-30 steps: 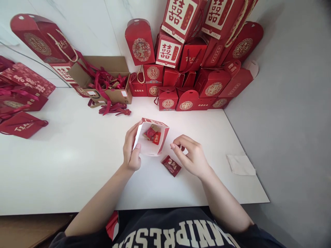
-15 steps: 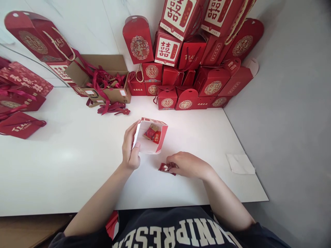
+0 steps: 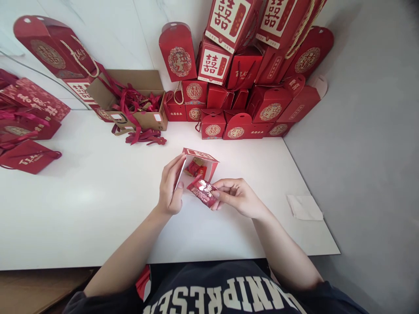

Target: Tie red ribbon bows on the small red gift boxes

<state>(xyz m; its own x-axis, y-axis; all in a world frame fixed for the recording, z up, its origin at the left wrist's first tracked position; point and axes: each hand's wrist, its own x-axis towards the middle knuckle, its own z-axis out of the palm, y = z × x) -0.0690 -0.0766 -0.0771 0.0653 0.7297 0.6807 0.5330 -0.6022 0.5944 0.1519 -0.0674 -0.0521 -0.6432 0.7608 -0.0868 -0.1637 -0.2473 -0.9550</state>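
By the right hand (image 3: 240, 198), a red packet (image 3: 200, 190) is pinched between thumb and fingers.
It is held at the mouth of an open box (image 3: 200, 154), clasped by the left hand (image 3: 170, 188); small wrapped pieces (image 3: 195, 167) are seen inside.

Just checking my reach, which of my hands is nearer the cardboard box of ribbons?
Left. Your left hand, gripping the red-and-white box, is in front of the cardboard box, slightly to its right. Your right hand, pinching a red packet, is farther to the right.
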